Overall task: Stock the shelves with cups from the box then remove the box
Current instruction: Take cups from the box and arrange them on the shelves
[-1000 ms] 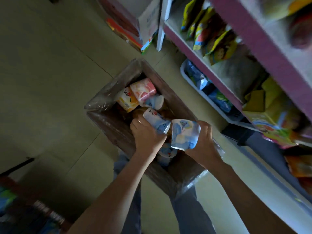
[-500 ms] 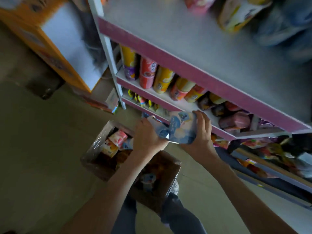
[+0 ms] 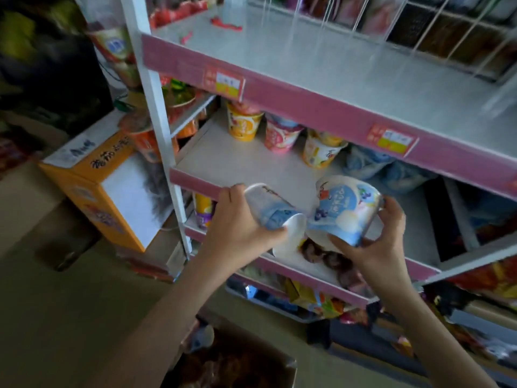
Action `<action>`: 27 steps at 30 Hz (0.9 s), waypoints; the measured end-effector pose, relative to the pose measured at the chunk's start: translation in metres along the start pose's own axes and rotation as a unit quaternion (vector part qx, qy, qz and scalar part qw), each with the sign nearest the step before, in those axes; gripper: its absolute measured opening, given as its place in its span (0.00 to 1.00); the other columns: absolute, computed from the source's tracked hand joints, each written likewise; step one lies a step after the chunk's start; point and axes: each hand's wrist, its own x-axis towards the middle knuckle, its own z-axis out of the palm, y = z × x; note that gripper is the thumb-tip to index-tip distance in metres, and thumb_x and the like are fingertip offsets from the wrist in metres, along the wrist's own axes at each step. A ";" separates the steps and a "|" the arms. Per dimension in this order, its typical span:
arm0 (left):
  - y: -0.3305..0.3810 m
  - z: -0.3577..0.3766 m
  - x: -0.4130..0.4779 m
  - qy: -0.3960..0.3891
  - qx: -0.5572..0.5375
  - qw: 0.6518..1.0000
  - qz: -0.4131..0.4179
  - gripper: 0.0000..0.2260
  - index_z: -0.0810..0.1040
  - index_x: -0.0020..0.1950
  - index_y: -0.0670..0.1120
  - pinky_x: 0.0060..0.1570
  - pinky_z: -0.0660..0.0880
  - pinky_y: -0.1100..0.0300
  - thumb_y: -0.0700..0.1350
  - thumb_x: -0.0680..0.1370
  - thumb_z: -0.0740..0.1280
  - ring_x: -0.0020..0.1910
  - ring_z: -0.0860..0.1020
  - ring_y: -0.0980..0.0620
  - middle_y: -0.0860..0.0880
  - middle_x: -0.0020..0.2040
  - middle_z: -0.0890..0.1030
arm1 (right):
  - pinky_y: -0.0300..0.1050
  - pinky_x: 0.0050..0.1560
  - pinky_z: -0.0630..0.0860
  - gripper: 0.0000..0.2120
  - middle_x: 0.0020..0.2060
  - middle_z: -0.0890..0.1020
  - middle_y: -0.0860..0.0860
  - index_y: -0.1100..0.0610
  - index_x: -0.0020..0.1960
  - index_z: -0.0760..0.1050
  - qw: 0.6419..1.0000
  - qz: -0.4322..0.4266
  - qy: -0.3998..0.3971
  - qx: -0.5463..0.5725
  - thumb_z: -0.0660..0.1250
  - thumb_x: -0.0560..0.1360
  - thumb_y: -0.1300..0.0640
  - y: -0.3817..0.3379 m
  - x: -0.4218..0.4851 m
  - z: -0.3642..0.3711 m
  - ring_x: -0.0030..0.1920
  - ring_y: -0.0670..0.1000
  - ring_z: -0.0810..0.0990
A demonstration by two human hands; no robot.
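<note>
My left hand (image 3: 237, 228) grips a blue-and-white cup (image 3: 271, 210) lying on its side, base toward the right. My right hand (image 3: 375, 245) grips a second, larger-looking blue-and-white cup (image 3: 345, 210) tilted beside it. Both cups hover at the front edge of the middle shelf (image 3: 240, 161), which has a pink trim. At the back of that shelf stand an orange cup (image 3: 242, 125), a pink cup (image 3: 279, 137) and a yellow cup (image 3: 319, 151). The cardboard box (image 3: 232, 362) sits on the floor below, at the bottom edge of the view, with a cup (image 3: 200, 338) showing inside.
The upper shelf (image 3: 321, 60) carries wire dividers and packets at the back. Blue packs (image 3: 372, 163) lie at the right of the middle shelf. An orange carton (image 3: 95, 177) stands left of the white upright post (image 3: 156, 107). Lower shelves hold snack bags.
Both hands lifted the two blue cups out of the box and up to the middle shelf. The view rose from the box to the shelves.
</note>
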 end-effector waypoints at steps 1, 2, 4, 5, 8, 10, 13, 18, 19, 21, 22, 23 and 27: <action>0.007 -0.001 0.006 0.016 -0.005 1.000 0.018 0.36 0.66 0.61 0.44 0.49 0.66 0.63 0.58 0.60 0.74 0.54 0.68 0.54 0.52 0.52 0.63 | 0.36 0.53 0.75 0.47 0.60 0.59 0.45 0.54 0.69 0.57 1.000 -0.006 0.014 -0.013 0.76 0.57 0.48 0.003 0.008 -0.002 0.60 0.35 0.65; 0.012 0.000 0.013 0.032 -0.011 0.999 0.036 0.36 0.66 0.61 0.44 0.48 0.67 0.62 0.56 0.60 0.74 0.54 0.68 0.54 0.52 0.52 0.63 | 0.42 0.58 0.73 0.48 0.60 0.59 0.46 0.57 0.70 0.56 0.999 -0.012 0.029 -0.038 0.77 0.58 0.49 0.009 0.016 -0.004 0.60 0.37 0.63; 0.018 0.008 0.027 0.072 -0.010 0.994 0.079 0.38 0.66 0.62 0.43 0.47 0.67 0.61 0.57 0.58 0.73 0.55 0.69 0.51 0.52 0.52 0.63 | 0.48 0.63 0.68 0.50 0.61 0.60 0.51 0.60 0.71 0.56 0.994 -0.010 0.060 -0.086 0.79 0.58 0.50 0.022 0.031 -0.007 0.62 0.43 0.62; 0.019 0.015 0.034 0.089 -0.001 0.991 0.099 0.39 0.66 0.63 0.42 0.46 0.66 0.62 0.59 0.57 0.71 0.55 0.69 0.51 0.52 0.52 0.63 | 0.50 0.64 0.67 0.51 0.62 0.61 0.54 0.61 0.72 0.56 0.992 -0.007 0.074 -0.103 0.79 0.57 0.50 0.031 0.037 -0.008 0.64 0.47 0.62; 0.015 0.041 0.049 0.127 0.015 0.981 0.145 0.41 0.67 0.64 0.40 0.46 0.64 0.62 0.61 0.57 0.68 0.54 0.70 0.48 0.49 0.53 0.66 | 0.58 0.66 0.65 0.52 0.64 0.62 0.57 0.60 0.72 0.56 0.985 0.005 0.109 -0.133 0.81 0.58 0.51 0.062 0.050 -0.005 0.67 0.57 0.60; 0.010 0.057 0.059 0.151 0.024 0.972 0.178 0.41 0.68 0.63 0.38 0.46 0.66 0.62 0.58 0.58 0.73 0.53 0.72 0.46 0.45 0.53 0.69 | 0.65 0.64 0.64 0.50 0.64 0.63 0.59 0.60 0.72 0.57 0.979 -0.010 0.124 -0.163 0.81 0.59 0.52 0.083 0.059 -0.002 0.65 0.58 0.60; 0.006 0.089 0.076 0.177 0.030 0.957 0.226 0.43 0.67 0.64 0.38 0.49 0.68 0.61 0.52 0.56 0.80 0.54 0.72 0.44 0.42 0.55 0.70 | 0.69 0.62 0.64 0.47 0.62 0.66 0.62 0.63 0.70 0.59 0.961 -0.075 0.178 -0.197 0.80 0.60 0.51 0.108 0.073 -0.002 0.62 0.55 0.61; 0.012 0.127 0.097 0.192 0.022 0.947 0.255 0.43 0.67 0.65 0.37 0.52 0.71 0.54 0.54 0.56 0.78 0.58 0.70 0.42 0.39 0.57 0.70 | 0.65 0.67 0.60 0.41 0.63 0.66 0.64 0.60 0.69 0.57 0.927 -0.169 0.183 -0.282 0.71 0.63 0.48 0.128 0.084 -0.007 0.66 0.59 0.58; 0.012 0.133 0.098 0.192 0.019 0.949 0.250 0.44 0.66 0.66 0.37 0.53 0.72 0.52 0.54 0.57 0.77 0.59 0.70 0.42 0.39 0.58 0.70 | 0.63 0.70 0.57 0.43 0.65 0.63 0.63 0.59 0.71 0.55 0.931 -0.167 0.156 -0.285 0.72 0.63 0.51 0.128 0.079 -0.008 0.69 0.58 0.55; 0.012 0.141 0.100 0.193 0.016 0.951 0.242 0.45 0.65 0.67 0.37 0.54 0.72 0.49 0.53 0.56 0.78 0.61 0.69 0.41 0.38 0.60 0.69 | 0.53 0.70 0.58 0.45 0.72 0.54 0.57 0.55 0.74 0.49 0.955 -0.135 0.088 -0.251 0.72 0.65 0.57 0.122 0.068 -0.013 0.74 0.51 0.45; 0.011 0.146 0.102 0.192 0.020 0.952 0.239 0.45 0.66 0.67 0.37 0.54 0.72 0.47 0.52 0.56 0.79 0.61 0.69 0.40 0.38 0.60 0.69 | 0.46 0.67 0.62 0.45 0.74 0.49 0.53 0.53 0.75 0.47 0.962 -0.121 0.063 -0.236 0.71 0.67 0.60 0.121 0.064 -0.015 0.74 0.48 0.43; 0.010 0.151 0.102 0.189 0.024 0.953 0.237 0.44 0.66 0.66 0.37 0.54 0.72 0.46 0.52 0.56 0.80 0.60 0.69 0.39 0.37 0.59 0.69 | 0.42 0.61 0.66 0.45 0.75 0.47 0.51 0.52 0.75 0.46 0.965 -0.109 0.054 -0.232 0.70 0.68 0.62 0.120 0.060 -0.019 0.73 0.46 0.42; 0.008 0.165 0.104 0.189 0.029 0.946 0.260 0.42 0.67 0.63 0.37 0.50 0.71 0.45 0.50 0.54 0.80 0.57 0.70 0.39 0.37 0.56 0.70 | 0.48 0.62 0.72 0.46 0.73 0.56 0.50 0.52 0.75 0.49 0.980 -0.078 0.075 -0.167 0.74 0.67 0.61 0.134 0.060 -0.037 0.69 0.46 0.58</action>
